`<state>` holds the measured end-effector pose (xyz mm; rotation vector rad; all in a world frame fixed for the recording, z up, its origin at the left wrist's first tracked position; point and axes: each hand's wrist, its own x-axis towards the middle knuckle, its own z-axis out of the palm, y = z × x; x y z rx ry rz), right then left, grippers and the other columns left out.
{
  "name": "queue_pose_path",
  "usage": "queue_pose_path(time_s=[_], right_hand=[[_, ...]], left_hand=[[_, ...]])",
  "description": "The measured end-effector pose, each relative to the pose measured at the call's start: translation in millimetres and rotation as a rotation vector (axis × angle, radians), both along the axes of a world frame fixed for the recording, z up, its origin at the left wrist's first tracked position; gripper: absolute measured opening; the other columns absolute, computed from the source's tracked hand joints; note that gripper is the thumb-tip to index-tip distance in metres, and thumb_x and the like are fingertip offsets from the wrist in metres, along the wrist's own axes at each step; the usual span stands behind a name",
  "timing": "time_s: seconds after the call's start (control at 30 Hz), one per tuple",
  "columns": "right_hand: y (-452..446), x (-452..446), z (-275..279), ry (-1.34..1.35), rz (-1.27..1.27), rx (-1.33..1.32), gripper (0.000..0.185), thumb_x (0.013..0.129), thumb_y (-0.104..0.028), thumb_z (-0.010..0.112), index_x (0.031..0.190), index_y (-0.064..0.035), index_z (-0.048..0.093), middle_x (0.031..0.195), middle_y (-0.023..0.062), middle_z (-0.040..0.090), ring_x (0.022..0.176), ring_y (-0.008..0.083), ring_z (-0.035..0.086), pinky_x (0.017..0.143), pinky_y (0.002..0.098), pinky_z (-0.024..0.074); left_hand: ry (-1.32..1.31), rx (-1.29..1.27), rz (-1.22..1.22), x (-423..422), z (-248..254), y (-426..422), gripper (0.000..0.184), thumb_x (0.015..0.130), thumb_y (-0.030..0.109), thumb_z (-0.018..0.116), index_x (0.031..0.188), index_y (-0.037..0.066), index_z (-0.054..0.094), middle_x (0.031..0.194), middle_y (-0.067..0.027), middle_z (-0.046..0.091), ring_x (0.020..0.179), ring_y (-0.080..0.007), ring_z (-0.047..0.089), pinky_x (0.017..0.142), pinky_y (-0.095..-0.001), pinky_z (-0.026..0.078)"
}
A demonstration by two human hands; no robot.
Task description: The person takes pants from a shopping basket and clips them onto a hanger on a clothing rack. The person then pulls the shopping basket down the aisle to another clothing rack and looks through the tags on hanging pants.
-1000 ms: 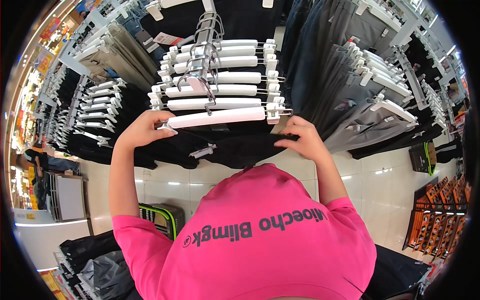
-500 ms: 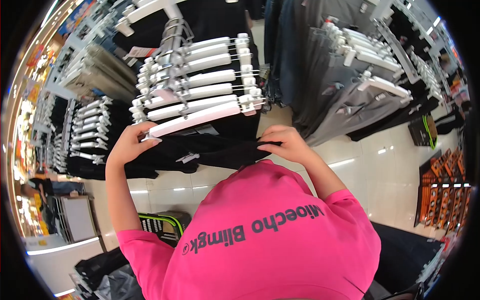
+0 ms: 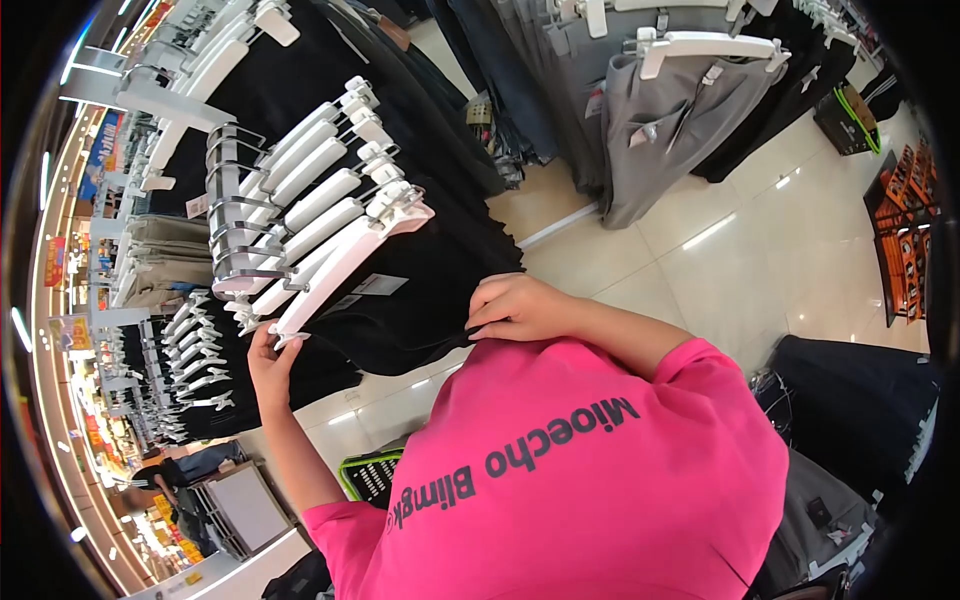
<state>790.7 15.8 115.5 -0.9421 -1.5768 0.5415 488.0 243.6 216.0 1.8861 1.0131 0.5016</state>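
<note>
My left hand [image 3: 272, 370] pinches the near end clip of a white clip hanger [image 3: 330, 272], the foremost on the rail. Below that hanger hangs a black garment [image 3: 390, 325], its top edge stretched between my hands; its exact kind is hard to tell. My right hand [image 3: 518, 305] is closed on the garment's far edge, close to my pink shirt [image 3: 590, 460]. A white tag [image 3: 380, 285] shows on black cloth beside the hanger. The hanger's other end [image 3: 410, 212] sits apart from my right hand.
Several white hangers with black clothes crowd the metal rail [image 3: 228, 215]. Grey trousers [image 3: 670, 115] hang at the upper right. A black and green basket [image 3: 370, 475] stands on the tiled floor [image 3: 690, 250], and an orange display rack [image 3: 908, 235] is at the right.
The view has turned, so the rail and hangers now slant on the left. Both hands keep their grips, and the foremost hanger looks more steeply angled.
</note>
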Motion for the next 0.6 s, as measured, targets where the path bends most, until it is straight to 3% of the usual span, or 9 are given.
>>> queue_pose_path(time_s=[0.07, 0.4, 0.6], right_hand=[[-1, -3, -2, 0.005, 0.012, 0.018, 0.01, 0.072, -0.009, 0.068, 0.078, -0.0019, 0.065, 0.077, 0.006, 0.058, 0.071, 0.022, 0.057, 0.063, 0.032, 0.0456], [-5, -1, 0, 0.0, -0.014, 0.06, 0.011, 0.071, -0.009, 0.069, 0.079, -0.0032, 0.064, 0.075, 0.0047, 0.056, 0.068, 0.0204, 0.055, 0.06, 0.0308, 0.045], [-4, -2, -2, -0.011, -0.015, 0.067, 0.012, 0.07, -0.008, 0.07, 0.079, -0.0028, 0.064, 0.075, 0.0052, 0.056, 0.068, 0.021, 0.055, 0.059, 0.0309, 0.0448]], left_hand=[[-0.114, 0.032, 0.052, 3, -7, -7, 0.037, 0.074, -0.003, 0.065, 0.109, -0.002, 0.052, 0.101, -0.0085, 0.057, 0.093, -0.0146, 0.054, 0.083, -0.026, 0.043], [-0.198, 0.055, 0.182, 19, -15, -40, 0.043, 0.08, -0.004, 0.057, 0.122, -0.002, 0.045, 0.118, -0.013, 0.052, 0.11, -0.0183, 0.05, 0.095, -0.0283, 0.037], [-0.211, 0.22, 0.252, 35, -21, -55, 0.043, 0.08, -0.005, 0.056, 0.122, -0.001, 0.044, 0.122, -0.0145, 0.049, 0.112, -0.0203, 0.048, 0.096, -0.0313, 0.037]])
